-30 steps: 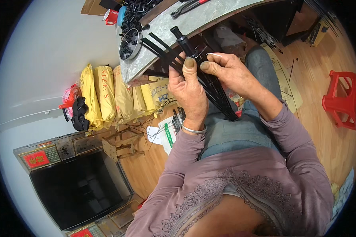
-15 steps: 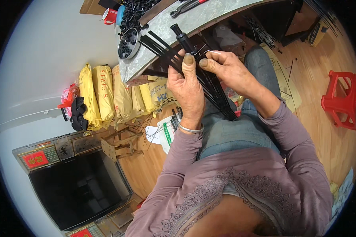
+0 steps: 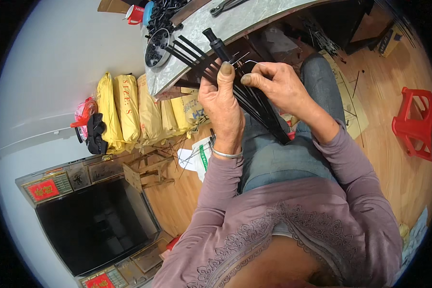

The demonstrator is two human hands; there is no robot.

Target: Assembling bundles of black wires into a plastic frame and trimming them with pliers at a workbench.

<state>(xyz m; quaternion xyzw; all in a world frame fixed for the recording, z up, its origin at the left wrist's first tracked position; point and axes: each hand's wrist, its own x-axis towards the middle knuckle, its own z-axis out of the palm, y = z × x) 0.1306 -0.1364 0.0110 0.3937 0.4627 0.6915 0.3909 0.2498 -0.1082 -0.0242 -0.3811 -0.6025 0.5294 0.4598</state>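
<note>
A black umbrella frame (image 3: pixel 262 111) rises from my lap, its long thin ribs fanned out at the upper left. At its top, a black ridged tube (image 3: pixel 218 45) sticks up. My left hand (image 3: pixel 224 98) is closed round the ribs just below that tube, thumb on top. Beside it, my right hand (image 3: pixel 277 85) pinches a thin pale wire (image 3: pixel 252 61) between thumb and forefinger; the wire bends in an arch toward the frame's hub. Where its far end goes among the ribs is too small to tell.
Ahead is a grey marbled table (image 3: pixel 187 45) with a bowl of small black parts (image 3: pixel 157 48), a heap of black parts (image 3: pixel 165 17) and pliers (image 3: pixel 225 6). Yellow sacks (image 3: pixel 126 108) line the wall at left. A red stool (image 3: pixel 415 122) stands at right, a small wooden stool (image 3: pixel 146 175) at left.
My right hand has drawn slightly away from the hub, and more of the wire shows as an arch. My left hand keeps its hold, the ribs spread a little more.
</note>
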